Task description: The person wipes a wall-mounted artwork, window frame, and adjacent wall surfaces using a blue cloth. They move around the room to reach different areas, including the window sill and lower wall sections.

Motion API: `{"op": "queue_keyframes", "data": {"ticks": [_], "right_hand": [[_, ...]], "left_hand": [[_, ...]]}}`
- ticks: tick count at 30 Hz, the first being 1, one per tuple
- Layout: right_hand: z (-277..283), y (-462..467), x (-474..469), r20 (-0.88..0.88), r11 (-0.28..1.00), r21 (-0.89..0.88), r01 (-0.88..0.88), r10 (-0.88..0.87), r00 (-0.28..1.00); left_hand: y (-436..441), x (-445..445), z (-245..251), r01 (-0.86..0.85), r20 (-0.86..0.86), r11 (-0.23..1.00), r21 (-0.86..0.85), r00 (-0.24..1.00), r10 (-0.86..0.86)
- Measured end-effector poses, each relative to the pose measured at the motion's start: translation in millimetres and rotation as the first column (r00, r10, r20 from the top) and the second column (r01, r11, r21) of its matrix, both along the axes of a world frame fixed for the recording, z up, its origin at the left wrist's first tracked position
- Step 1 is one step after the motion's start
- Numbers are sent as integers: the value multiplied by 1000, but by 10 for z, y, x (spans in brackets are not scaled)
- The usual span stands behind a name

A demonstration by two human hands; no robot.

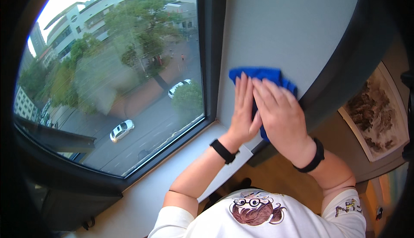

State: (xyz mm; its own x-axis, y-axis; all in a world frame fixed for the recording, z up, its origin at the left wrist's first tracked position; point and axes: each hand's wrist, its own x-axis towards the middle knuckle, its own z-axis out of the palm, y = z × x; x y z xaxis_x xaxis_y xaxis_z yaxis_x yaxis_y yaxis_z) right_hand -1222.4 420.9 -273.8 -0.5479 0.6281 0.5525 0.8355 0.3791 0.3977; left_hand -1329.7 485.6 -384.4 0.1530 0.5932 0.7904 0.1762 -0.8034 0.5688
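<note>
A blue cloth (255, 71) lies against the grey side wall of the window recess (278, 21). Flat on the cloth, my left hand (242, 115) has its fingers together and pointing up. My right hand (281, 118) presses on the cloth just beside it, its fingertips close to the left ones. Both hands are slightly blurred and cover the middle of the cloth. A lower fold of blue shows beneath the right palm. Each wrist wears a black band.
The window pane (106, 86) in its dark frame (215, 44) fills the left side. A white sill (174, 160) runs below it. A dark bag-like object (81, 205) sits at the sill's lower left. A framed landscape picture (376, 115) hangs at the right.
</note>
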Motion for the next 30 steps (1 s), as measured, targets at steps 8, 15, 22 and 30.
{"op": "queue_keyframes", "data": {"ticks": [8,15,22,30], "right_hand": [[-542,241,-251,71,995,23,95,-97,993],[-411,657,-355,-424,981,73,-177,191,885],[-331,1556,-892,-630,936,246,-251,351,693],[-1484,1316,-1045,-668,956,82,-283,263,696]], "left_hand": [[203,-10,-309,-120,166,992,30,980,113],[359,-431,319,-222,178,972,79,962,206],[764,-915,884,-597,-348,660,456,563,749],[572,-1078,-29,-474,-599,685,553,345,722]]}}
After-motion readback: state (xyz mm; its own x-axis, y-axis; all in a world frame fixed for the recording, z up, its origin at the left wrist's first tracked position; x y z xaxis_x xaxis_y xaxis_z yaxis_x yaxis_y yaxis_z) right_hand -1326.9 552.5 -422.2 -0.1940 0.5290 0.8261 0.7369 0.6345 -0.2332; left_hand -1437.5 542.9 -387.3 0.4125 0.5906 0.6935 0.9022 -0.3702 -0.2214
